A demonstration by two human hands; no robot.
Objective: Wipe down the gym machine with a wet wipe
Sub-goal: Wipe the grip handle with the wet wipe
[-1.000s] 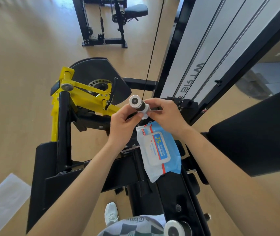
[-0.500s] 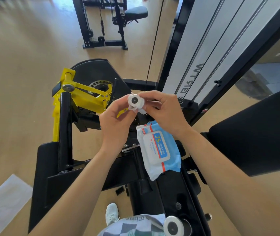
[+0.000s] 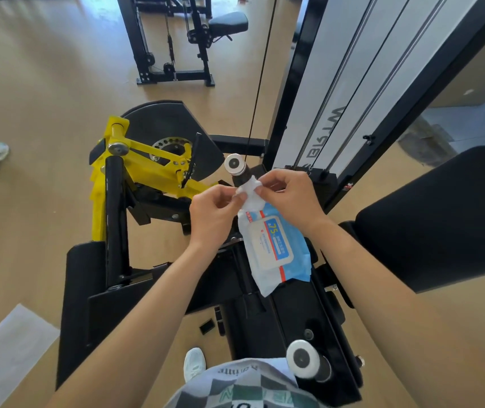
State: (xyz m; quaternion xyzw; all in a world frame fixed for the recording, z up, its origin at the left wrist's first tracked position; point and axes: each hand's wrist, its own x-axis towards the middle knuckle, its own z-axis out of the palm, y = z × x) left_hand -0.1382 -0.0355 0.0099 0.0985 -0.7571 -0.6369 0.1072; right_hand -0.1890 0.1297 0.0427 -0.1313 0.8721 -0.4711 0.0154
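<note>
Pinching a small bunched white wipe (image 3: 249,195) between them, both hands sit just under the capped end of the machine's handle (image 3: 234,164). The left hand (image 3: 214,212) has its fingers (image 3: 239,197) closed on the wipe's edge at about 9 o'clock, and the right hand (image 3: 290,197) closes on it from 3 o'clock. The wipe looks pressed to the dark grip just below the white cap, though I cannot tell how much of it truly touches.

My worry is the bunching. Folded this tight, the wipe offers little wet face, so a pass along the handle could leave most of the grip dry; it seems to need opening out first. Two hands pulling opposite ways could also tear a thin, damp sheet.

The blue and white wipe pack (image 3: 273,248) lies on the machine's black frame (image 3: 176,293) at 6 o'clock from the hands, just below the right wrist. It hangs partly over an edge, so a careless forearm might knock it to the floor. Its flap looks shut, which should keep the rest damp.

The yellow lever arm (image 3: 147,160) at 9 o'clock has pinch points near the pivot, a risk if wiping strays there. A black pad (image 3: 441,219) at 3 o'clock appears untouched.
</note>
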